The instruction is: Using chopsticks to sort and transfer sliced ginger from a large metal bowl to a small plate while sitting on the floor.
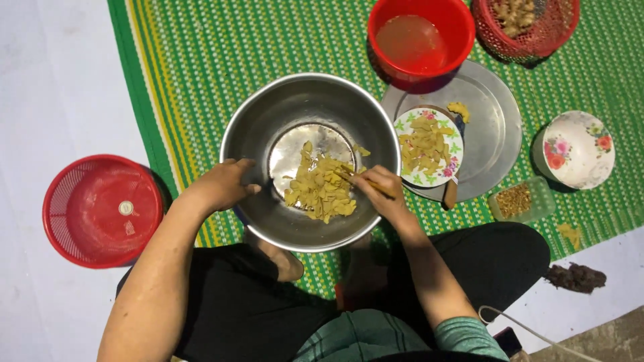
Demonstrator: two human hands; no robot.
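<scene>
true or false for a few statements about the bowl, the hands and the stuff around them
1. The left hand rests on the rim of the steel bowl. True.
2. The steel bowl holds only water. False: it holds yellow slices.
3. The right hand is inside the bowl, on the slices. True.
4. The red basin is dry. False: it holds cloudy liquid.
5. The patterned plate on the metal tray is bare. False: it carries yellow slices too.
</scene>
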